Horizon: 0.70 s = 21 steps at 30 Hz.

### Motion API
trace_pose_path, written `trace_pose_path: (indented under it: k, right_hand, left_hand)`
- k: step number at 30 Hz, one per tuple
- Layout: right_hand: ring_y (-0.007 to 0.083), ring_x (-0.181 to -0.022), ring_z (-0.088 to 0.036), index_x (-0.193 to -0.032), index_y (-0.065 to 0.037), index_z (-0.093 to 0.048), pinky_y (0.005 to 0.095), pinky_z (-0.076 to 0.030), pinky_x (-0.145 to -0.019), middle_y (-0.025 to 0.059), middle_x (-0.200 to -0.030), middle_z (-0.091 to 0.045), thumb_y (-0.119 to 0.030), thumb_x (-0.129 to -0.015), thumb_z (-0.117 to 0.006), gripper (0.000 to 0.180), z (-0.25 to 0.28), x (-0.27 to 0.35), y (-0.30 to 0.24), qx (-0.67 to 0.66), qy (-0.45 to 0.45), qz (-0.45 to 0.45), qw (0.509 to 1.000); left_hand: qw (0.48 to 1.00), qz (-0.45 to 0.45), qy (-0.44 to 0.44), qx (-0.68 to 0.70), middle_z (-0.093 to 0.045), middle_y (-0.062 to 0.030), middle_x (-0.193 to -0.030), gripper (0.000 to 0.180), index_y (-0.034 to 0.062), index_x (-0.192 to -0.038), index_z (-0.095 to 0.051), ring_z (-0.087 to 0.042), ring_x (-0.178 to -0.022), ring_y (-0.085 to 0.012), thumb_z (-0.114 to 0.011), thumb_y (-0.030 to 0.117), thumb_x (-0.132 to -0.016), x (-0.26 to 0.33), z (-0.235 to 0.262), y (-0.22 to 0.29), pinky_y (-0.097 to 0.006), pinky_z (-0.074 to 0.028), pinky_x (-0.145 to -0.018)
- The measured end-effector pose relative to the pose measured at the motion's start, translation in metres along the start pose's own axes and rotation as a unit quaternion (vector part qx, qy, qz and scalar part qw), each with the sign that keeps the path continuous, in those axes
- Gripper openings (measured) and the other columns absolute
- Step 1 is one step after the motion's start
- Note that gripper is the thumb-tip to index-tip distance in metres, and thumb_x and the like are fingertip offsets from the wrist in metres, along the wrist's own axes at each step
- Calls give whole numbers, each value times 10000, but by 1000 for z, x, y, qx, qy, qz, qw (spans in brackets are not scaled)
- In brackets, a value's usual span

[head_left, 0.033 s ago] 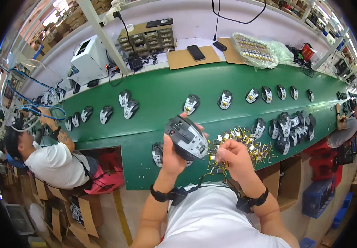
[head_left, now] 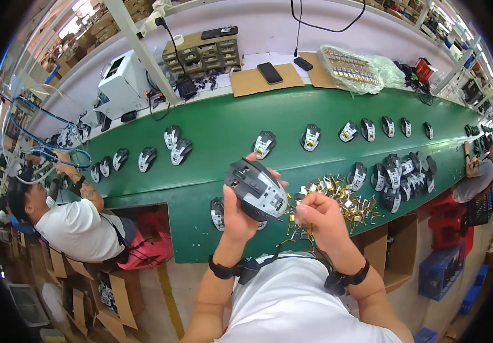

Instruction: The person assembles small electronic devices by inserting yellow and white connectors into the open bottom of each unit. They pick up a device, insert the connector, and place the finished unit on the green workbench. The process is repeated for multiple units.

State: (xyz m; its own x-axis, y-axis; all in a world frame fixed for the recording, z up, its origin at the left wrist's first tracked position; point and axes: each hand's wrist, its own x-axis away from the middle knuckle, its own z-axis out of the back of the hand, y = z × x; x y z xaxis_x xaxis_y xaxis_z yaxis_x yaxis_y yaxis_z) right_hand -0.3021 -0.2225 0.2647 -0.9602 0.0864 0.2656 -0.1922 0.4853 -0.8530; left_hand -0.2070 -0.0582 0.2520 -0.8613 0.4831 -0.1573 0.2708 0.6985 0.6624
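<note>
My left hand (head_left: pixel 241 220) is closed around a black and grey computer mouse (head_left: pixel 258 191), held tilted above the bench with its shell upward. Just right of it, my right hand (head_left: pixel 325 220) is in a pinch, thumb and forefinger together. What sits between those fingertips is too small to make out. Beneath and beyond the right hand spreads a pile of small white parts with yellow and black leads (head_left: pixel 343 200). Another mouse (head_left: pixel 217 214) lies on the bench, partly behind my left hand.
A row of mice (head_left: pixel 311 137) runs along the green bench (head_left: pixel 218 126). More mice are heaped (head_left: pixel 398 180) at the right. A phone (head_left: pixel 269 73) lies on cardboard at the back, beside a bagged tray of parts (head_left: pixel 349 68). Co-workers sit at left (head_left: pixel 75 223) and far right (head_left: pixel 472 177).
My left hand and the mouse have shifted very slightly to the left. The right hand stays in nearly the same place, still pinching.
</note>
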Motion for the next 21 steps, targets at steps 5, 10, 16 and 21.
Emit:
trace_pose_path:
  k: [5, 10, 16, 21]
  right_hand:
    - [38, -682, -566, -910, -3, -612, 202, -441, -606, 9, -798, -635, -75, -895, -667, 92, -33, 7, -13, 38, 6, 37, 999]
    - [-12, -603, -441, -800, -3, -594, 179, -346, -531, -58, -673, -550, -56, -813, -715, 133, -51, 12, -25, 140, 17, 62, 988]
    - [22, -518, -354, -756, -9, -590, 226, -309, -478, -42, -576, -466, -76, -747, -729, 155, -55, 13, -21, 227, 46, 137, 963]
    - [46, -493, -385, -727, -6, -590, 245, -323, -459, -12, -512, -449, -87, -719, -724, 157, -50, 15, -23, 282, 34, 149, 947]
  left_hand:
    - [998, -61, -7, -20, -526, -196, -1191, 893, 88, -1484, -244, -594, -1068, -363, -428, 722, -882, 2, -19, 13, -525, -558, -829]
    - [992, -114, -23, -48, -519, -197, -1168, 947, 79, -1476, -250, -582, -1054, -333, -519, 719, -832, 9, -30, 20, -495, -545, -845]
    - [985, -148, -33, -79, -516, -201, -1152, 971, 93, -1467, -272, -577, -1014, -325, -536, 747, -800, 16, -40, 17, -490, -517, -857]
    - [981, -149, -59, -109, -518, -189, -1114, 951, 98, -1462, -281, -573, -954, -323, -461, 776, -819, 17, -41, 15, -483, -498, -846]
